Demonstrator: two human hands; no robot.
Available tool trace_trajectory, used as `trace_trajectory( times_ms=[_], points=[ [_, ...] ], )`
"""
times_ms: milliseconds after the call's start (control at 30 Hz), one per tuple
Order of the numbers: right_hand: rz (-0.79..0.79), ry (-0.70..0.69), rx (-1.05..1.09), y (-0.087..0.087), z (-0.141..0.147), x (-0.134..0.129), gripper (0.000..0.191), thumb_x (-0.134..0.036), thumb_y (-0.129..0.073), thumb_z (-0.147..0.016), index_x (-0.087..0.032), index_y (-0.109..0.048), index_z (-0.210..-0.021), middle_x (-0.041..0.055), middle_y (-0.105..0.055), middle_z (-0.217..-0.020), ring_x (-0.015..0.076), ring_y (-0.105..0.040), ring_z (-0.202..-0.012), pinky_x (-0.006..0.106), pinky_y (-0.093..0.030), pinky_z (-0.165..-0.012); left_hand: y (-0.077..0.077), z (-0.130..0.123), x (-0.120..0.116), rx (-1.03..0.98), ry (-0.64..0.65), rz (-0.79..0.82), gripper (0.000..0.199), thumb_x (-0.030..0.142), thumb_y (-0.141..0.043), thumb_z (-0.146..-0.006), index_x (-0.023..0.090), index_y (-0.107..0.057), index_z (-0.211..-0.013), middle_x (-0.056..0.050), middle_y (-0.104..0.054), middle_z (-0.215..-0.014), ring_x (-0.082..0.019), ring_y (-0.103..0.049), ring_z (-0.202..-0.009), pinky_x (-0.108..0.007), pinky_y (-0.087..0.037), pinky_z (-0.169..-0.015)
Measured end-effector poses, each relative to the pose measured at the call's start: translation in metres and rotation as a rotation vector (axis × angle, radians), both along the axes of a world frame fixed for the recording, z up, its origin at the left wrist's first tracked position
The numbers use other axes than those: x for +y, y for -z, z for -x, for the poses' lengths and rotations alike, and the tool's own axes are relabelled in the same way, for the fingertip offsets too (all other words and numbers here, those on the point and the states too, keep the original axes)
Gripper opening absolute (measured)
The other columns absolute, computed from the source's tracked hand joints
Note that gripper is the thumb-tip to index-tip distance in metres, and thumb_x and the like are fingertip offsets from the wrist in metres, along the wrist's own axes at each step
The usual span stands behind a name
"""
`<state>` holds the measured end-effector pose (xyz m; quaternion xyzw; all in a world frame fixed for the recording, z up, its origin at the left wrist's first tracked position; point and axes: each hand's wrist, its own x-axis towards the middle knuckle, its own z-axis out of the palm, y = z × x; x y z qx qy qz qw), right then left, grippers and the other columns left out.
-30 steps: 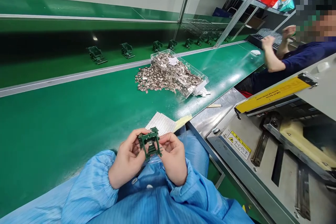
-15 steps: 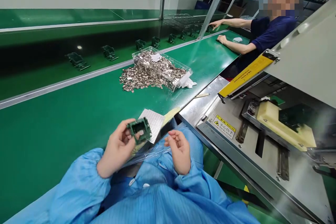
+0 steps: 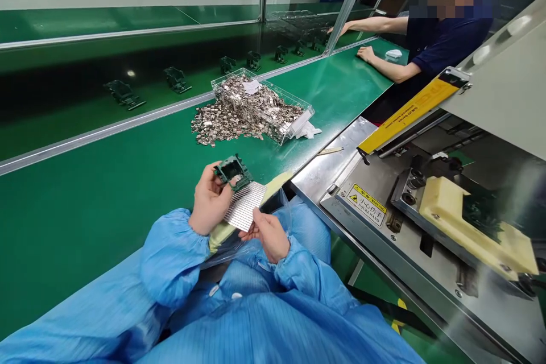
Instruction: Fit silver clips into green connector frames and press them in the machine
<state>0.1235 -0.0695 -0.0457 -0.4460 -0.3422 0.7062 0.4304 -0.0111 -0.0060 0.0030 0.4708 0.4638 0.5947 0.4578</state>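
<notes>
My left hand (image 3: 210,199) is closed around a dark green plastic frame-shaped part (image 3: 234,172) with a square opening, tilted above the table's near edge. Just below it lies a silver sheet marked with a fine grid (image 3: 247,206); the part overlaps its far side. My right hand (image 3: 271,235) pinches the near right edge of this sheet, thumb on top and fingers curled beneath. Whether a single small piece is between those fingertips cannot be made out. Yellow paper (image 3: 277,182) and clear plastic film (image 3: 239,251) lie under and beside the sheet.
Small metal pieces (image 3: 226,122) spill from a clear tray (image 3: 307,116) on the green table (image 3: 106,199). Several green parts (image 3: 174,79) stand along the sunken lane behind. A metal machine with a cream fixture (image 3: 447,210) is at right. A co-worker (image 3: 452,40) reaches across the far end.
My left hand has moved forward and right with the green part, over the sheet. My right hand has come left and closed on the sheet's edge. The co-worker's arm has shifted slightly.
</notes>
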Motion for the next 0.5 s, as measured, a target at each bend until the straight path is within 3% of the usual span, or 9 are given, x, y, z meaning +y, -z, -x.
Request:
trace_trajectory(
  times_ms=[67,267,400,500],
  points=[
    [0.058,-0.005,0.039,-0.002,-0.002,0.003,0.066,-0.079,-0.058,-0.068,-0.015,-0.062,-0.058,0.0035,-0.06,-0.049,0.0122,-0.054,-0.043,0.025,-0.044,-0.05,-0.003,0.005,0.003,-0.011,-0.025,0.014,0.038,0.02,-0.073,-0.068,0.019,-0.053,-0.099,-0.002,-0.067,-0.094,-0.017,-0.065,-0.09,-0.025,-0.05,-0.082],
    [0.108,-0.007,0.12,-0.014,-0.006,-0.001,0.066,-0.077,-0.057,-0.072,-0.014,-0.062,-0.056,0.0045,-0.058,-0.046,0.0153,-0.055,-0.043,0.027,-0.046,-0.048,-0.009,0.006,-0.003,-0.183,0.147,0.154,0.045,0.019,-0.075,-0.066,0.019,-0.053,-0.106,-0.004,-0.07,-0.096,-0.021,-0.066,-0.097,-0.032,-0.051,-0.088],
    [0.086,0.032,0.112,-0.017,-0.003,-0.007,0.06,-0.073,-0.06,-0.074,-0.014,-0.067,-0.073,0.0064,-0.065,-0.06,0.0204,-0.064,-0.056,0.029,-0.049,-0.05,-0.015,0.0,-0.009,-0.31,0.129,0.242,0.049,0.021,-0.081,-0.059,0.021,-0.054,-0.1,-0.001,-0.071,-0.088,-0.021,-0.067,-0.094,-0.032,-0.054,-0.084],
    [-0.03,0.088,0.021,-0.02,-0.002,-0.012,0.051,-0.064,-0.066,-0.076,-0.014,-0.07,-0.085,0.0071,-0.069,-0.072,0.0225,-0.066,-0.068,0.031,-0.052,-0.058,-0.022,0.004,-0.007,-0.406,0.128,0.341,0.043,0.021,-0.08,-0.06,0.022,-0.054,-0.094,0.002,-0.07,-0.082,-0.02,-0.068,-0.087,-0.035,-0.057,-0.078]
  ],
)
